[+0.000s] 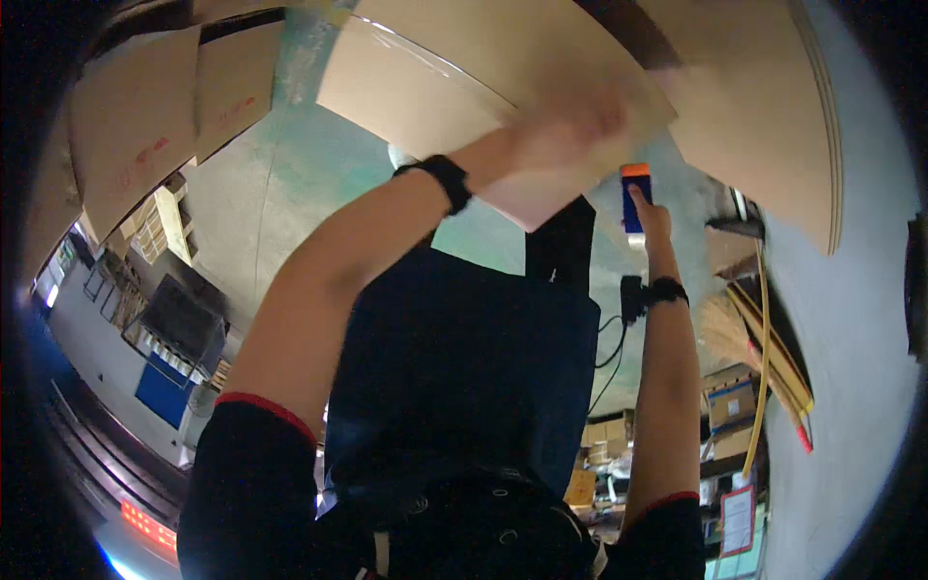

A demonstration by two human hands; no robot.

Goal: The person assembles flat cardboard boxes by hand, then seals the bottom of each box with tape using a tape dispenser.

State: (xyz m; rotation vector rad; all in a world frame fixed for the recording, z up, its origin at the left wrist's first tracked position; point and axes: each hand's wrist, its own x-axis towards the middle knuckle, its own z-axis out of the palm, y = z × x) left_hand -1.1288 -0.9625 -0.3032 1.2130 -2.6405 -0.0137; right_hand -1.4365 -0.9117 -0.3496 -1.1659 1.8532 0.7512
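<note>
My left hand (570, 126) is stretched across a cardboard box (416, 92) in front of me. It is smeared by motion, so its fingers do not show clearly; it lies over or against the box's right part. A shiny strip of clear tape (406, 43) runs along a seam of the box. My right hand (653, 215) is closed around a dark blue handheld tool with an orange end (634, 193), with the thumb along its face. The tool points away from me, just right of the box's near corner, apart from the cardboard. Its exact kind cannot be made out.
Flat cardboard sheets (764, 106) lean at the right by a grey wall (870, 290). More cardboard (145, 126) stands at the far left, near a wooden pallet (174, 222). A broom (725, 329) and a yellow pole (765, 348) are at the right.
</note>
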